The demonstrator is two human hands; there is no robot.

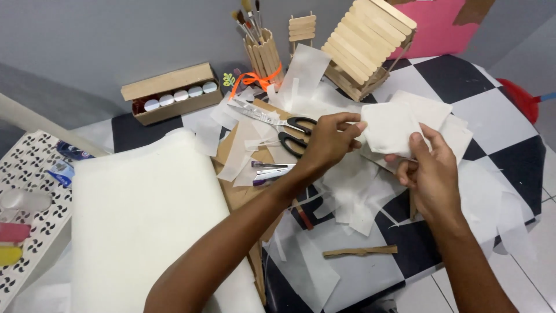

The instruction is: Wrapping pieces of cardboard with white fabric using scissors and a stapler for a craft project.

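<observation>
Hands both pinch a white square paper piece [389, 128] above the checkered counter [504, 124]: left hand [328, 141] at its left edge, right hand [431, 174] underneath, near black-handled scissors [277, 120].

White paper square [389, 128]; white paper scraps [353, 200] all over. Table [509, 145] black-and-white checkered. Scissors [272, 123] silver blades, black handles. Big sheet [142, 217] off-white. Stick house [368, 43] pale wood. Orange ribbon [255, 79] on tan brush holder [263, 55]. Pink board [431, 26] behind. White tray [32, 191], dark swirl cutouts.
</observation>
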